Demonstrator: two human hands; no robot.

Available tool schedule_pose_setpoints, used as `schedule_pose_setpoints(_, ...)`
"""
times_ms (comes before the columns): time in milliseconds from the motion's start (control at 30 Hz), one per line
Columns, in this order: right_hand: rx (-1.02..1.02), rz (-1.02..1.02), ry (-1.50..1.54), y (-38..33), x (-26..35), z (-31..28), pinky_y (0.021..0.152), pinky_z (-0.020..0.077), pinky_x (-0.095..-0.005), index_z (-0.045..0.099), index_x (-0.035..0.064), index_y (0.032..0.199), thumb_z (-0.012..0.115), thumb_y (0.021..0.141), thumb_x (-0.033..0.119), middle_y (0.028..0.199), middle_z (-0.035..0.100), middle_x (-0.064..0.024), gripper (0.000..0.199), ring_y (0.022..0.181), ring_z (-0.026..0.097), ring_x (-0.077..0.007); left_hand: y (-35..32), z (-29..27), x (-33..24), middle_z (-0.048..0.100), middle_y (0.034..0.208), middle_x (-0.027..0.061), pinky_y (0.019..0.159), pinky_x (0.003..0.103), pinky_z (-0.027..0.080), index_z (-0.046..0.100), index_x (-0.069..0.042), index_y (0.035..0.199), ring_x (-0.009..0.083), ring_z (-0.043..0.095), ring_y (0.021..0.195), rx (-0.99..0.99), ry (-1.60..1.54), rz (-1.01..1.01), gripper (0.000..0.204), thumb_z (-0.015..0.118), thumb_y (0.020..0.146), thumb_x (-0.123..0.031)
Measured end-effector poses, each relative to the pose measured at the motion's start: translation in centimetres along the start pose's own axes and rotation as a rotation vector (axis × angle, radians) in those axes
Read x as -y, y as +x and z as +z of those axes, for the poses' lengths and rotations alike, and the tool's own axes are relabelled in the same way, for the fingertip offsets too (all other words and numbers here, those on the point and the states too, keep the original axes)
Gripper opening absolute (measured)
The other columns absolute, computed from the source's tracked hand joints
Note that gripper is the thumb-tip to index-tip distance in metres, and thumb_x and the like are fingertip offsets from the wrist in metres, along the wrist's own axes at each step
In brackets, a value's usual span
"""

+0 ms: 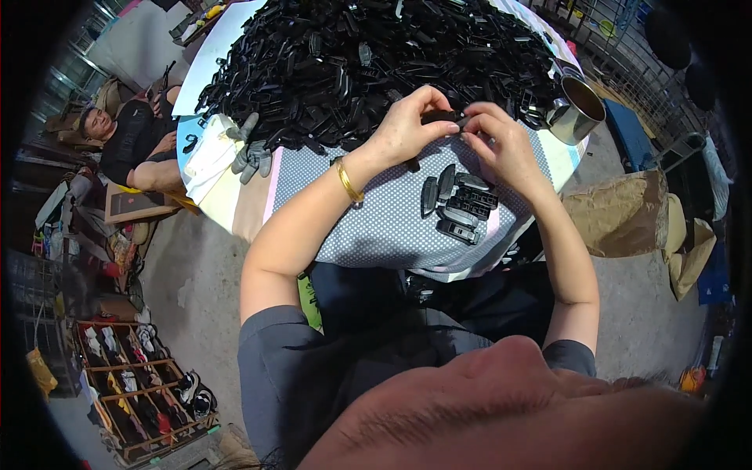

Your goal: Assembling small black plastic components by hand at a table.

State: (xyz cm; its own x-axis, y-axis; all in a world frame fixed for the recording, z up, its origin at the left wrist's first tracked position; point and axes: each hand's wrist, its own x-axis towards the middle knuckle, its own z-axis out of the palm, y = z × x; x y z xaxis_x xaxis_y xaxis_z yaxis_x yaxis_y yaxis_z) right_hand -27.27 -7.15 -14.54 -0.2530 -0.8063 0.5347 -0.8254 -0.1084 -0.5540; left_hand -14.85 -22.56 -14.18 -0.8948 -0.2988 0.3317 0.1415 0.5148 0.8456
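Observation:
Between my two hands, just in front of a big heap of black plastic parts [337, 86], is a small black plastic part [440, 117]. My left hand [407, 125], with a gold bangle at the wrist, pinches it between thumb and fingers. My right hand [497, 137] has its fingertips closed on the part's right end. On the dotted cloth [352, 223] below my hands lies a small cluster of black and grey clip-like parts [466, 202], several side by side. The exact shape of the held part is partly covered by my fingers.
A metal cup [576, 110] stands at the table's right edge. Grey-white work gloves [252, 153] and a white cloth [211, 160] lie at the left. Another person [137, 129] sits beyond the left side. A shoe rack [145, 388] and brown sacks [619, 215] are on the floor.

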Motion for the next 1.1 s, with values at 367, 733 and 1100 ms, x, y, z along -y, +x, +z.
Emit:
schedule_pose_setpoints(367, -0.154, 0.371, 0.702, 0.3, 0.5, -0.2, 0.077, 0.0482, -0.0232, 0.058, -0.0018, 0.104, 0.064, 0.081, 0.005, 0.1, 0.062, -0.0059, 0.025, 0.087, 0.058, -0.01, -0.2, 0.4, -1.4, 0.06, 0.089, 0.0079, 0.066, 0.024, 0.054, 0.047, -0.001, 0.097, 0.0134, 0.062, 0.074, 0.065, -0.505, -0.28, 0.022, 0.062, 0.082, -0.005)
schedule_pose_setpoints(733, -0.13, 0.454, 0.869, 0.1, -0.1, 0.4, 0.085, 0.045, -0.0249, 0.054, -0.0007, 0.115, 0.063, 0.08, 0.003, 0.104, 0.061, -0.0074, 0.035, 0.095, 0.057, -0.013, -0.1, 1.1, 0.0, 0.061, 0.093, 0.0074, 0.072, 0.03, 0.056, 0.044, -0.004, 0.103, 0.0165, 0.062, 0.084, -0.134, -0.824, -0.41, 0.026, 0.061, 0.083, -0.006)
schedule_pose_setpoints(1100, -0.197, 0.085, 0.342, -0.4, 0.9, -0.1, 0.074, 0.0498, -0.0247, 0.055, 0.0007, 0.109, 0.062, 0.08, 0.003, 0.104, 0.061, -0.009, 0.03, 0.084, 0.062, -0.0124, -0.3, 1.0, -0.5, 0.061, 0.09, 0.0032, 0.069, 0.023, 0.049, 0.061, -0.005, 0.097, 0.011, 0.059, 0.08, -0.184, -0.257, -0.056, 0.02, 0.066, 0.078, -0.006)
